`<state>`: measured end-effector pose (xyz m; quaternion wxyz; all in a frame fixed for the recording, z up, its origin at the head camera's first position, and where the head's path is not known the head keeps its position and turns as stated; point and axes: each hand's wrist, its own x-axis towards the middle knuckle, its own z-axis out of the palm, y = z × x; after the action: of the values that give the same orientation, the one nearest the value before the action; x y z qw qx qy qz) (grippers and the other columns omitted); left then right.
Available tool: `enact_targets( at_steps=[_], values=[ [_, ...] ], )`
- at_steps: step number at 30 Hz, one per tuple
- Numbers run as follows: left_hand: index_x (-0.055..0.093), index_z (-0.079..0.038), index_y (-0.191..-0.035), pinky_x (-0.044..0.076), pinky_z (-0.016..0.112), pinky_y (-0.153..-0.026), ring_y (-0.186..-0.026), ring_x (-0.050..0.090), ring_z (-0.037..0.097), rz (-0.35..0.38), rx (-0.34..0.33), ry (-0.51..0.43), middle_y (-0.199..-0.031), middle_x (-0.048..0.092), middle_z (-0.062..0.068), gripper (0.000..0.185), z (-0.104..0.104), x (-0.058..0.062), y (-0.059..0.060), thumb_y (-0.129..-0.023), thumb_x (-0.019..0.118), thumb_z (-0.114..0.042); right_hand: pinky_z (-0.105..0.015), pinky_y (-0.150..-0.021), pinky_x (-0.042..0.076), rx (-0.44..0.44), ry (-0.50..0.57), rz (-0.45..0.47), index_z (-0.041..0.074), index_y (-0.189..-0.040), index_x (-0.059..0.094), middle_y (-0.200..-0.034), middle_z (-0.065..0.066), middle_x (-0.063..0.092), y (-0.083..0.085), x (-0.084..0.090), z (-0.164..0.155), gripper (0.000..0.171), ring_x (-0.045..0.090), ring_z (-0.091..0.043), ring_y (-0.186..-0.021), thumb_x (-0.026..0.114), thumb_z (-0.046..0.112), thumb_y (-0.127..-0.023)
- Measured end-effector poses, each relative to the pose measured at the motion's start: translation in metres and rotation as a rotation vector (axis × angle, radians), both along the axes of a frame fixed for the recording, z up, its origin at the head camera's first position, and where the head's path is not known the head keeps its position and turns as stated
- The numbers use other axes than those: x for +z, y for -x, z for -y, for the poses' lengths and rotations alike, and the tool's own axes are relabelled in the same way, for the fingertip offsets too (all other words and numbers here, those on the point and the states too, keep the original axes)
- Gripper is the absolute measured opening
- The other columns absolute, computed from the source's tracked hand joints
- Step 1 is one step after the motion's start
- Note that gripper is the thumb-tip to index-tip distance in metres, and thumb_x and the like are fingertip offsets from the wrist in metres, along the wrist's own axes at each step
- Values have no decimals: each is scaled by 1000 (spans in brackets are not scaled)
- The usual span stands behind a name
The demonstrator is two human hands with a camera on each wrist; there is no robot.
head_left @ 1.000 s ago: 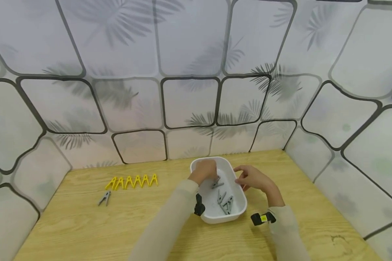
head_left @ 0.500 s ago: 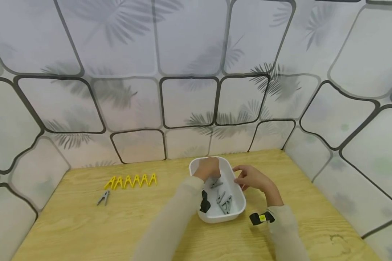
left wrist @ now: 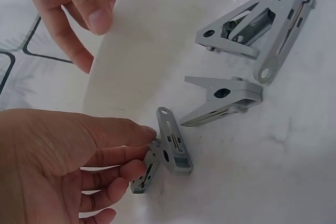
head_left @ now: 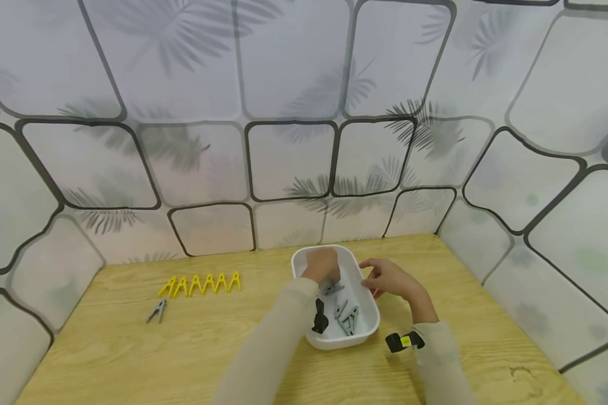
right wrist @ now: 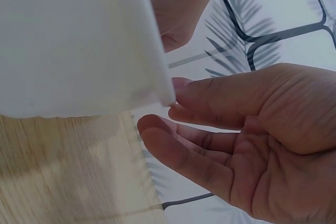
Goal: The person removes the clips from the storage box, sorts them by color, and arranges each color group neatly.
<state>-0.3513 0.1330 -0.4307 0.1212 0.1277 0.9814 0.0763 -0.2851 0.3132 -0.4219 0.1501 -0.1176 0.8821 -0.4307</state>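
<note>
A white tub [head_left: 369, 326] stands on the wooden table and holds several grey clothespins [head_left: 348, 318]. My left hand [head_left: 326, 278] reaches into the tub's far end and pinches one grey clothespin [left wrist: 169, 150] that lies on the tub floor. Two more grey clothespins [left wrist: 226, 98] lie just beyond it. My right hand [head_left: 372, 277] is at the tub's right rim with relaxed fingers, and one fingertip [right wrist: 178, 85] touches the tub wall [right wrist: 73, 40]. It holds nothing.
A row of several yellow clothespins [head_left: 197, 283] stands on the table to the left. A single grey clothespin [head_left: 156, 310] lies in front of that row. Patterned walls close in the table at the back and on both sides.
My left hand has sunk a little deeper into the tub and its fingers have come together on the grey clothespin. The right hand has stayed at the rim.
</note>
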Motion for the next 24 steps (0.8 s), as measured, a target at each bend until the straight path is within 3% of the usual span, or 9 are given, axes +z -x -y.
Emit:
enact_targets(
  at_steps=[5, 12, 19, 24],
  values=[
    [69, -14, -94, 45, 48, -104, -85, 56, 18, -6, 6, 8, -97, 71, 1, 19, -3, -4, 2, -80, 81, -19, -46, -70, 61, -1, 4, 1, -11, -143, 46, -87, -16, 68, 0, 0, 0, 52, 69, -19, -71, 64, 6, -97],
    [72, -16, -94, 47, 47, -103, -91, 64, 17, -39, -10, 76, -101, 74, 0, 17, -7, -11, 5, -81, 81, -22, -45, -70, 61, 4, 0, 6, -11, -144, 46, -88, -15, 68, 0, 0, 2, 52, 69, -19, -72, 64, 6, -98],
    [72, -16, -91, 45, 47, -106, -89, 62, 17, -62, -35, 68, -97, 74, 0, 14, -4, -2, -1, -83, 79, -25, -47, -72, 61, 8, -10, 7, -11, -144, 45, -88, -17, 68, -1, 4, 3, 52, 69, -19, -71, 63, 6, -98],
    [75, -15, -106, 41, 50, -112, -108, 68, 20, -92, -61, 93, -113, 75, 1, 27, 0, 11, -3, -84, 79, -31, -47, -72, 61, 17, -18, 1, -12, -144, 45, -89, -18, 69, -2, 4, 1, 52, 69, -19, -72, 63, 7, -98]
  ],
)
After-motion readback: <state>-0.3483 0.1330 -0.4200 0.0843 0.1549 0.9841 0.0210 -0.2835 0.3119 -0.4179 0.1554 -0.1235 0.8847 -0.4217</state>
